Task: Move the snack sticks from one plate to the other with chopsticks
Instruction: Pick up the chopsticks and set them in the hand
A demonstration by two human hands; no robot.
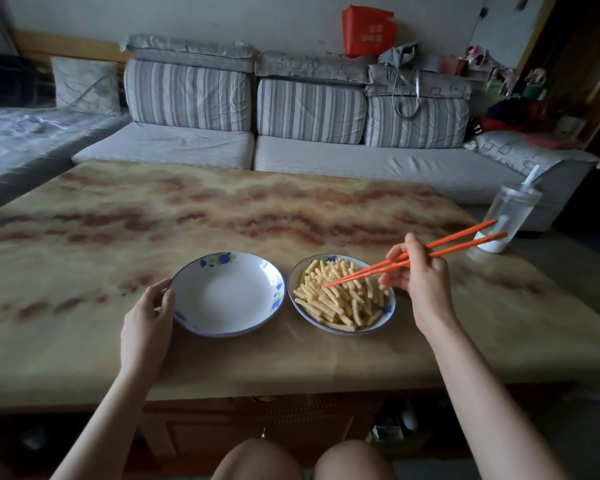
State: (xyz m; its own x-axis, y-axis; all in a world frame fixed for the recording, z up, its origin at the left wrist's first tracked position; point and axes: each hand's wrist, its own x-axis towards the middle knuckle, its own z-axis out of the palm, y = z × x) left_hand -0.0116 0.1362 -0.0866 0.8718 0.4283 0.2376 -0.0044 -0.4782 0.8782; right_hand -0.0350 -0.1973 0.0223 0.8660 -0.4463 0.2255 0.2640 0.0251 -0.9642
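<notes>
Chopsticks (361,274) pinched in right hand (420,278), slanting down-left.

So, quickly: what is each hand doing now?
Left hand: holds the empty plate by its rim.
Right hand: grips the orange chopsticks, tips at the snack sticks.

a low table (222,202) with a tan, red-veined marble-look top stands in front of a long grey sofa (361,157), its striped back cushions (310,110) lined up against a pale wall (187,19). a red bag (368,31) sits up on the sofa back. the right corner (520,105) is dim, cluttered, maybe shelves.
</notes>
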